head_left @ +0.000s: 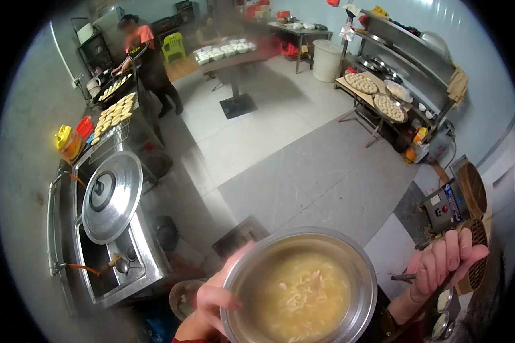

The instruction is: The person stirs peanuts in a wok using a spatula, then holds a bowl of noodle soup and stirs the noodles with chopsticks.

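Note:
A round metal bowl [243, 257] with yellowish broth, pale strips and small pinkish pieces fills the bottom centre. My left hand [214, 300] grips its left side, the thumb over the rim. To the right of the bowl, my right hand [440, 268] is closed around a thin dark stick-like handle [403, 277]; its far end is hidden. Just behind the left hand, a clear container [183, 297] shows in part.
A metal sink [146, 257] with a large round lid [126, 194] stands at left. Beyond it, a person [146, 57] works beside rows of long dough pieces [115, 114]. Dumpling trays [390, 107] rest at the right back; steamer baskets [475, 194] are at far right.

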The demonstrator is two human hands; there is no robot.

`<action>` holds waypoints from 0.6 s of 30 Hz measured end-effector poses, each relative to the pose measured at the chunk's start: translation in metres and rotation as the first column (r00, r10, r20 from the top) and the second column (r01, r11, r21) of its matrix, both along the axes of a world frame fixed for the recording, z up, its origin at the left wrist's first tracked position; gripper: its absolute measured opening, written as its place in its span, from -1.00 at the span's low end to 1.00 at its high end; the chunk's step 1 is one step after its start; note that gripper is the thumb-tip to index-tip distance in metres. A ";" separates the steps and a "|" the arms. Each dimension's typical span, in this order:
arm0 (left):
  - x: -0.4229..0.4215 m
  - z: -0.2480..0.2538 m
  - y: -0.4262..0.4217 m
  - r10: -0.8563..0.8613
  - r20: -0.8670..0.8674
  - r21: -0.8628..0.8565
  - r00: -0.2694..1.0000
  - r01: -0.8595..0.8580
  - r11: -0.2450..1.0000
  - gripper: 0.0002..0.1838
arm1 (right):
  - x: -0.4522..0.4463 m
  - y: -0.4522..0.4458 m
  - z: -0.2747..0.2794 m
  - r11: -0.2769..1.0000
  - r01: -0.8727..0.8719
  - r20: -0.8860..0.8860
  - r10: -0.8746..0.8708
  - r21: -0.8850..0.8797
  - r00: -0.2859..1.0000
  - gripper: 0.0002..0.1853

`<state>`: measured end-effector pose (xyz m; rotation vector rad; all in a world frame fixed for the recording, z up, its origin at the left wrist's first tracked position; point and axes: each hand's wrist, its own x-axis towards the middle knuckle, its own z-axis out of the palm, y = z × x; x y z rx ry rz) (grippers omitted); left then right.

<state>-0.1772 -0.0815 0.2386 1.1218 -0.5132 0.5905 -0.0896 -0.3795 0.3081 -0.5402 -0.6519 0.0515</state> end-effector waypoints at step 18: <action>0.023 -0.018 -0.006 -0.282 0.001 0.221 0.959 0.275 0.936 -0.33 | 0.026 0.038 -0.097 0.883 0.081 -0.582 -0.371 -0.462 0.724 -0.58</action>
